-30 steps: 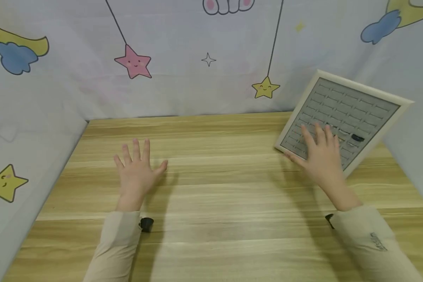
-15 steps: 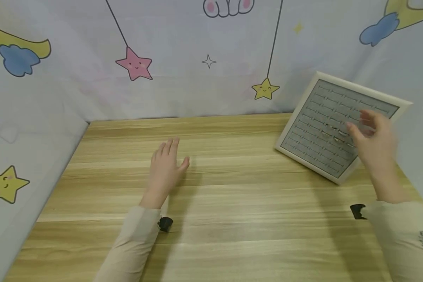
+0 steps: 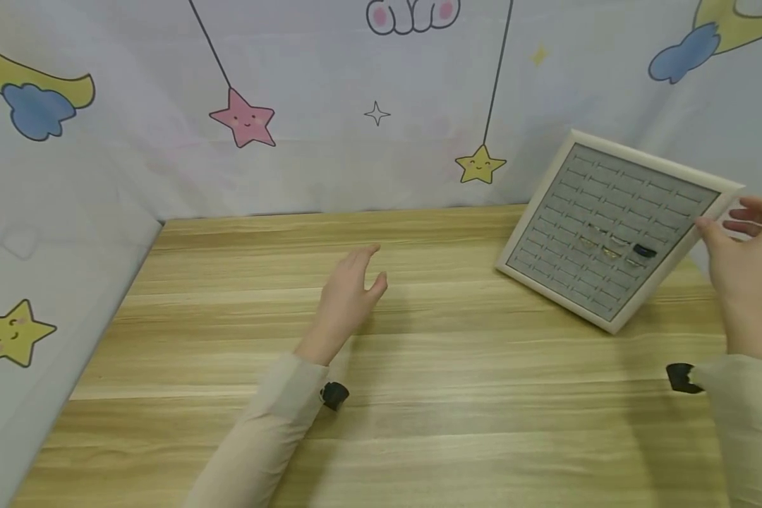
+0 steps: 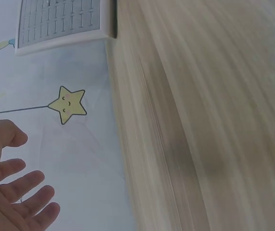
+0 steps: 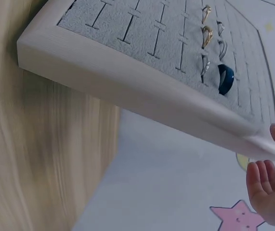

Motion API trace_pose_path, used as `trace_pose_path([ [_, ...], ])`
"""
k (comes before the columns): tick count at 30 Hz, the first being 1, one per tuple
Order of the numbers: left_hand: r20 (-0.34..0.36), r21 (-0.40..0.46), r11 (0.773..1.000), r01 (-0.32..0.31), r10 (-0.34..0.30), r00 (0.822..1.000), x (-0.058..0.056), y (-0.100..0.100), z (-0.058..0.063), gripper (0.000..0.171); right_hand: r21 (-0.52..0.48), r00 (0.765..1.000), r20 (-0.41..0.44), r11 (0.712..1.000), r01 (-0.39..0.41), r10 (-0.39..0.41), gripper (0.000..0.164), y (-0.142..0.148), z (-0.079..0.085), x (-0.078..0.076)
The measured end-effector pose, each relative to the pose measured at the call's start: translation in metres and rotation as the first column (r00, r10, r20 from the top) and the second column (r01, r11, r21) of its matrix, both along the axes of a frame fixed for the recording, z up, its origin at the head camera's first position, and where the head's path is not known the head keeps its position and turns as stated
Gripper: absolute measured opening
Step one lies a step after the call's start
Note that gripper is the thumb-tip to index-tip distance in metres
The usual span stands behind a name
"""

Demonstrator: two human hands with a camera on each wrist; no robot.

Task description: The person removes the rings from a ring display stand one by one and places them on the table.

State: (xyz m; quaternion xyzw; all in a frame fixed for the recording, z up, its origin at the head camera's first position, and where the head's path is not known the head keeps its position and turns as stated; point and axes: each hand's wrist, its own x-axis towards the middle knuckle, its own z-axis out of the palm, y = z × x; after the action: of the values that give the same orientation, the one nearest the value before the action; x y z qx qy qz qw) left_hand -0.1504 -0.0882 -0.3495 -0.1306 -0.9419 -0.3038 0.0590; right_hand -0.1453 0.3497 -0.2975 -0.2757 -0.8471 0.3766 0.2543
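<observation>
A ring display board (image 3: 555, 299) with a pale frame and grey slotted padding stands propped at the back right of the table. Several gold and silver rings sit in its slots, along with a wide dark blue ring (image 5: 227, 80). My right hand (image 3: 751, 271) is at the board's right edge, thumb by the front of the frame and fingers reaching toward its back side. In the right wrist view, thumb and fingers stand apart around the frame's upper corner. My left hand (image 3: 346, 296) hovers over the table's middle, thumb spread, holding nothing.
The wood-grain table (image 3: 419, 437) is backed by a white cloth (image 3: 317, 162) printed with stars, moons and clouds. Cloth also borders the left and right sides. Each wrist carries a small black device (image 3: 334, 396) by the sleeve cuff.
My right hand has moved right, from in front of the board's face to its right edge. The left hand has moved right, toward the table's middle. The board stands where it was.
</observation>
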Motion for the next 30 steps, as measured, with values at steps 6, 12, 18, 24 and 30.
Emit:
trace_pose_path([
  [6, 0.023, 0.131, 0.991, 0.040, -0.044, 0.999, -0.006, 0.023, 0.003, 0.042, -0.192, 0.991, 0.118, 0.980, -0.045, 0.068, 0.064, 0.017, -0.004, -0.006],
  [12, 0.041, 0.222, 0.971, 0.090, -0.101, 0.994, -0.013, 0.039, -0.002, 0.040, -0.420, 0.971, -0.095, 0.876, -0.237, 0.217, 0.059, 0.028, -0.010, -0.006],
  [18, 0.081, 0.273, 0.957, 0.102, -0.128, 0.988, -0.019, 0.054, -0.006, 0.041, -0.623, 0.890, -0.389, 0.643, -0.445, 0.239, 0.065, 0.031, -0.015, -0.013],
  [24, 0.098, 0.316, 0.940, 0.127, -0.165, 0.981, -0.022, 0.068, -0.007, 0.043, -0.634, 0.829, -0.498, 0.544, -0.549, 0.256, 0.054, 0.030, -0.017, -0.014],
  [30, 0.131, 0.393, 0.912, 0.119, -0.183, 0.974, -0.027, 0.080, -0.008, 0.043, -0.653, 0.798, -0.548, 0.469, -0.595, 0.249, 0.049, 0.021, -0.017, -0.018],
])
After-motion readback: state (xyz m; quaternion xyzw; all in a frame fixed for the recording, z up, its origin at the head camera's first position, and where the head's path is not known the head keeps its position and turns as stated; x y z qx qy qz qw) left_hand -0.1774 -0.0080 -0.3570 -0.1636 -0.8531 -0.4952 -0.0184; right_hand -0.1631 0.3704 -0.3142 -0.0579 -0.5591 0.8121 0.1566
